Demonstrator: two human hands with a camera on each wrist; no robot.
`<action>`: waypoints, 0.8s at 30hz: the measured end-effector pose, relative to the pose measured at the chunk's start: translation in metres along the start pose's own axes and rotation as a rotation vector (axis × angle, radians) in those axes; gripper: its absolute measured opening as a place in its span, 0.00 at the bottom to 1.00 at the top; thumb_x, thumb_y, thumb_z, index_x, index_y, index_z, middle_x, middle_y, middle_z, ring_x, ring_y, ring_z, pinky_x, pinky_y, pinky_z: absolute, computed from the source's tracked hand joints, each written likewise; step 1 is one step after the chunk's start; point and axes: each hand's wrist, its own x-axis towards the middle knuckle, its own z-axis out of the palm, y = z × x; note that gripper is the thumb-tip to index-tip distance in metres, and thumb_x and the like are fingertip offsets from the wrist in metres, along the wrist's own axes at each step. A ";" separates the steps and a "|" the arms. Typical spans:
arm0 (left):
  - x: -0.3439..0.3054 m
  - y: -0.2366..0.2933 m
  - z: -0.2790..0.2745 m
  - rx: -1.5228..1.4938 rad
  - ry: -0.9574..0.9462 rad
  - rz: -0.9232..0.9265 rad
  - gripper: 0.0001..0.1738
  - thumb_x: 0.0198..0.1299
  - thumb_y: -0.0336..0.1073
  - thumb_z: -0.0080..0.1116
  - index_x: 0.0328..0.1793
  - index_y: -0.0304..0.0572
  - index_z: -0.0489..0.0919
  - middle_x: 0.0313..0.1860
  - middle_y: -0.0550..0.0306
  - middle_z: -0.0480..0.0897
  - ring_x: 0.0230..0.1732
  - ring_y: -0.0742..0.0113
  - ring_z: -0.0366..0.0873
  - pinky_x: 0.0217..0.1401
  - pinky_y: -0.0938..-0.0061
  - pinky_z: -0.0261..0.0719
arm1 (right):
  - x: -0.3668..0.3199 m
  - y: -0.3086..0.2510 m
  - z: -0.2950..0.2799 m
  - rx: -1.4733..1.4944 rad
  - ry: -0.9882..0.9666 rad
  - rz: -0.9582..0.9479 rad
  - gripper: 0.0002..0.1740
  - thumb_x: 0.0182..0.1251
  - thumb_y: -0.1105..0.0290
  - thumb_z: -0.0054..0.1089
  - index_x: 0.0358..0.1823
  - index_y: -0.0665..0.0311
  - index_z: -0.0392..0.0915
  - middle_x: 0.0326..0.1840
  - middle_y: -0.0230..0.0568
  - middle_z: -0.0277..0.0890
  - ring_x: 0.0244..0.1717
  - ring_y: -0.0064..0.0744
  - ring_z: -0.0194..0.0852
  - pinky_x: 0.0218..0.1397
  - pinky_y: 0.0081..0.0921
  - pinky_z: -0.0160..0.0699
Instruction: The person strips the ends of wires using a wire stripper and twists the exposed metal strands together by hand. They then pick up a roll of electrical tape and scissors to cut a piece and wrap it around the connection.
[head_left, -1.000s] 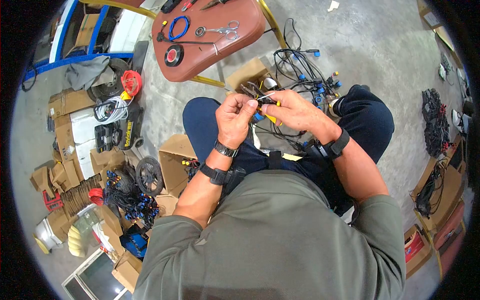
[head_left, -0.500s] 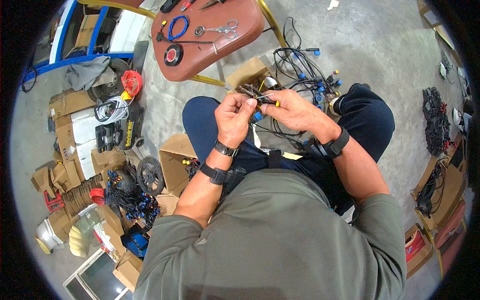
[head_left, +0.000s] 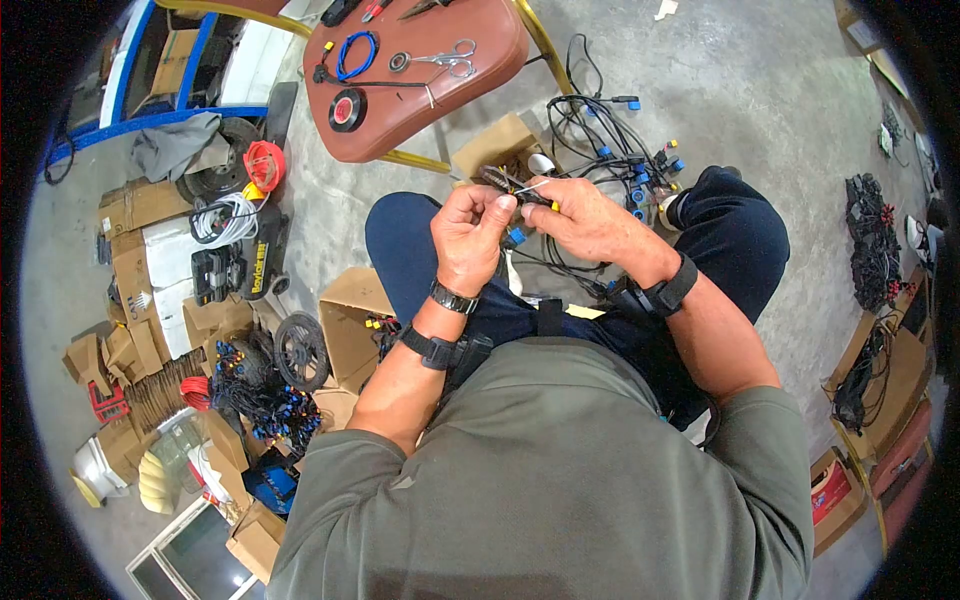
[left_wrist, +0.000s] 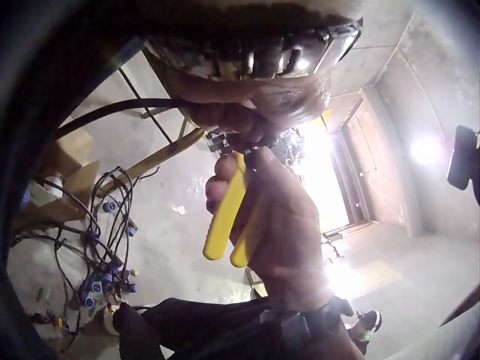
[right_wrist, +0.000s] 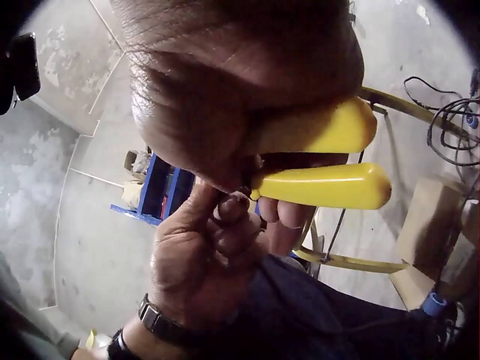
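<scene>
The right hand (head_left: 592, 222) has its grip closed round the yellow-handled pliers (right_wrist: 324, 184). Both handles are squeezed close together in the palm and their ends stick out past the fingers. The left hand (head_left: 470, 236) meets it fingertip to fingertip, its grip narrow and pinching a thin pale wire (head_left: 531, 188) at the tool's head. Both hands are held above the gap between the knees, clear of the lap.

Just ahead, a cardboard box (head_left: 494, 146) and a tangle of black cables (head_left: 606, 150) crowd the floor. Beyond them the edge of a brown stool seat (head_left: 490, 78) carries scissors (head_left: 440, 62). Boxes pack the left side. Bare concrete floor (head_left: 760, 90) lies open ahead and to the right.
</scene>
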 end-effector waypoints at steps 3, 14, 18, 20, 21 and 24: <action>0.000 0.004 0.003 -0.004 -0.007 -0.054 0.08 0.61 0.28 0.68 0.38 0.38 0.77 0.27 0.66 0.79 0.25 0.82 0.72 0.26 0.85 0.70 | 0.000 0.002 0.001 -0.073 0.020 -0.036 0.14 0.68 0.65 0.55 0.42 0.71 0.76 0.34 0.61 0.78 0.39 0.62 0.79 0.42 0.46 0.76; 0.002 0.003 0.011 0.213 0.037 -0.028 0.14 0.53 0.27 0.73 0.29 0.40 0.75 0.24 0.69 0.76 0.26 0.84 0.67 0.27 0.84 0.68 | -0.001 0.002 0.003 -0.146 0.033 0.014 0.14 0.70 0.64 0.54 0.41 0.71 0.75 0.33 0.62 0.78 0.39 0.65 0.77 0.40 0.48 0.75; 0.001 0.002 0.009 0.175 0.031 -0.041 0.14 0.53 0.27 0.73 0.28 0.40 0.75 0.24 0.70 0.76 0.26 0.84 0.66 0.27 0.84 0.68 | -0.001 0.005 0.006 -0.139 0.053 -0.013 0.14 0.69 0.64 0.55 0.40 0.70 0.76 0.33 0.61 0.78 0.39 0.64 0.77 0.39 0.48 0.75; 0.001 0.002 0.009 0.165 0.033 -0.031 0.14 0.53 0.27 0.74 0.28 0.40 0.75 0.24 0.70 0.76 0.26 0.84 0.66 0.27 0.83 0.68 | -0.001 0.006 0.007 -0.132 0.059 -0.013 0.14 0.69 0.64 0.55 0.40 0.70 0.77 0.33 0.60 0.78 0.38 0.64 0.78 0.39 0.48 0.75; 0.001 0.003 0.010 0.160 0.037 -0.027 0.15 0.53 0.28 0.74 0.28 0.41 0.74 0.24 0.70 0.75 0.26 0.84 0.66 0.26 0.84 0.67 | -0.001 0.003 0.007 -0.129 0.055 -0.001 0.14 0.68 0.64 0.55 0.40 0.70 0.77 0.33 0.60 0.78 0.38 0.63 0.78 0.39 0.47 0.75; 0.001 0.003 0.012 0.150 0.047 -0.011 0.16 0.53 0.30 0.76 0.27 0.41 0.74 0.24 0.71 0.74 0.26 0.84 0.65 0.26 0.85 0.65 | -0.001 0.001 0.006 -0.108 0.045 0.010 0.14 0.68 0.63 0.56 0.40 0.70 0.78 0.32 0.60 0.79 0.38 0.63 0.78 0.39 0.47 0.75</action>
